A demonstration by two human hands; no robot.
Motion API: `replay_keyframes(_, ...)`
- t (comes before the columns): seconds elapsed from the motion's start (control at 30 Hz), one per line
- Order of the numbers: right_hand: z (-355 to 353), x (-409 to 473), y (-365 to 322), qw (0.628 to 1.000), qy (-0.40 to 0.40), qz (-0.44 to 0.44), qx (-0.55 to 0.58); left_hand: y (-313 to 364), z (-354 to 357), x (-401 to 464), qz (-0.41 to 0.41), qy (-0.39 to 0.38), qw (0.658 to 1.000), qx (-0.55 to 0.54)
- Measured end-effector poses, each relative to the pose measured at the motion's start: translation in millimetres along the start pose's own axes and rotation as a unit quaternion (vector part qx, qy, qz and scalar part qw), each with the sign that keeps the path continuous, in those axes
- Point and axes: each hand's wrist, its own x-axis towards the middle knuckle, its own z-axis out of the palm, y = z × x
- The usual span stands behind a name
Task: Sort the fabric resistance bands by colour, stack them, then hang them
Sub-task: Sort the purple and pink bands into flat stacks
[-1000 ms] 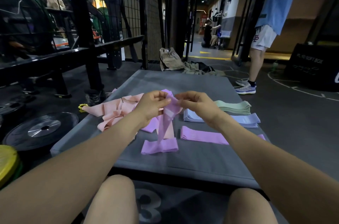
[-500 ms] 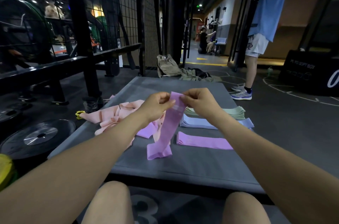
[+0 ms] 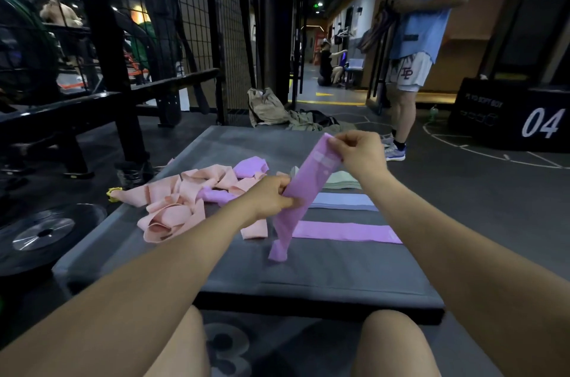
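A purple fabric band [image 3: 305, 188] hangs stretched at a slant above the grey mat [image 3: 308, 278]. My right hand [image 3: 361, 154] pinches its upper end, and my left hand [image 3: 271, 196] grips it lower down; its tail touches the mat. Another purple band [image 3: 345, 231] lies flat on the mat to the right. Behind it lie a pale blue band [image 3: 342, 200] and a stack of pale green bands [image 3: 342, 180]. A loose heap of pink bands [image 3: 175, 204] with purple ones [image 3: 249, 165] mixed in lies at the left.
Black weight plates [image 3: 43, 231] lie on the floor at the left, beside a black rack [image 3: 105, 68]. A person in a blue top [image 3: 413, 46] stands at the back right near a black box marked 04 [image 3: 521, 114]. Bags [image 3: 271, 108] lie beyond the mat.
My right hand has lifted the band's upper end up and to the right. My left hand has slid down along the band, which now hangs straighter.
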Motion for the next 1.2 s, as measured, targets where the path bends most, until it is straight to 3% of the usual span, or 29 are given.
replay_keyframes(0.2,-39,-3,45,0.984,0.128,0.119,0.030,-17,-2,-12,-0.066,-0.061,0.990,0.113)
replay_keyframes(0.33,-55,-8,75,0.969,0.154,0.190,0.017,-31,-11,-18,-0.129,-0.070,0.966,0.212)
replay_keyframes(0.43,-62,-13,93,0.963,0.159,0.219,0.004,-45,-17,-17,-0.165,-0.068,0.957,0.229)
replay_keyframes(0.5,-64,-15,102,0.959,0.166,0.229,0.005,-51,-17,-13,-0.189,-0.048,0.961,0.195)
replay_keyframes(0.6,-68,-17,115,0.955,0.179,0.238,-0.003,-57,-9,-5,-0.233,0.018,0.972,-0.036)
replay_keyframes(0.67,-71,-17,125,0.951,0.183,0.247,-0.006,-58,-3,3,-0.249,0.068,0.949,-0.183)
replay_keyframes(0.77,-77,-15,141,0.949,0.172,0.264,-0.025,-60,6,20,-0.250,0.126,0.924,-0.261)
replay_keyframes(0.93,-86,-12,165,0.947,0.149,0.275,-0.077,-61,25,47,-0.243,0.190,0.916,-0.257)
replay_keyframes(1.2,-85,-12,192,0.944,0.097,0.266,-0.168,-74,47,64,-0.239,0.208,0.940,-0.125)
